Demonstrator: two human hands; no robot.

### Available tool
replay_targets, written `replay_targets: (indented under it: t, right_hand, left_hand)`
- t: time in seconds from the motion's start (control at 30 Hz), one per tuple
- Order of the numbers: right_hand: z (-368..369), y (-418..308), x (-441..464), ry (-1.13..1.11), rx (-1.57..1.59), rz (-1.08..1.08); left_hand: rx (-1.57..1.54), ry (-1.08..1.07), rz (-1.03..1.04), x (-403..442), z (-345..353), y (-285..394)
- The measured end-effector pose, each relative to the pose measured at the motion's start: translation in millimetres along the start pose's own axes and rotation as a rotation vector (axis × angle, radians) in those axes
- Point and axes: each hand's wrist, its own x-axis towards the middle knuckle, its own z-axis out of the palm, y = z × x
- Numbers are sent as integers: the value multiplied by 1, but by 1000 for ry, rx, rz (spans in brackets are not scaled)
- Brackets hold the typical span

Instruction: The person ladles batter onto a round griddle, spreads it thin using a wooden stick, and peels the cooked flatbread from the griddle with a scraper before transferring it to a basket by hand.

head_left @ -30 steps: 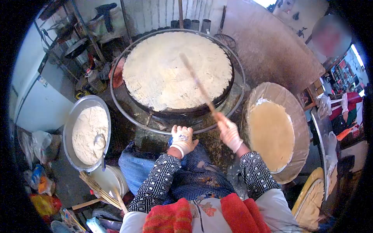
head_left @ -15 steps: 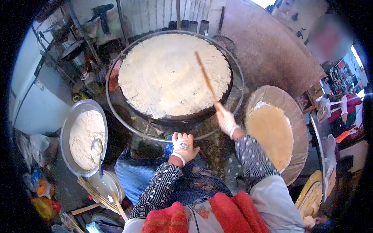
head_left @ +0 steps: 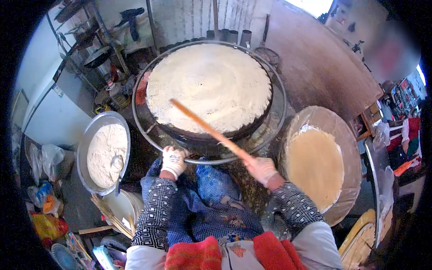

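Observation:
A wide sheet of pale batter (head_left: 207,85) covers the round dark griddle, which a metal ring (head_left: 282,101) surrounds. My gloved right hand (head_left: 262,171) is closed on the end of a long wooden stick (head_left: 207,127); its far tip lies over the left part of the batter. At the near left of the ring, my gloved left hand (head_left: 174,160) rests with its fingers curled over the metal rail. A metal bowl (head_left: 126,155) of thick dough (head_left: 107,150), with a ladle (head_left: 117,164) in it, stands to the left.
At the right, a covered round tray (head_left: 348,173) bears a tan flatbread (head_left: 315,166). A white bucket (head_left: 130,202) with a straw brush (head_left: 108,211) stands below the bowl. More flatbreads (head_left: 360,243) lie at the lower right. A person's blurred head is at the upper right.
The stick has swung from the right side of the batter to the left, its tip now nearer me. My right hand has come lower, and my left hand has shifted left along the ring.

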Motion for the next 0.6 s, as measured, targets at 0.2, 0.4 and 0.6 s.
replay_targets:
  t: [0.2, 0.4, 0.6]
  right_hand:
    - [10, 166, 61, 167, 49, 247]
    - [-45, 206, 165, 303, -72, 408]
    - [-57, 262, 231, 358, -27, 424]
  left_hand:
    - [281, -40, 44, 31, 18, -107]
    - [490, 11, 168, 83, 40, -208]
    - [-1409, 298, 151, 134, 128, -279]
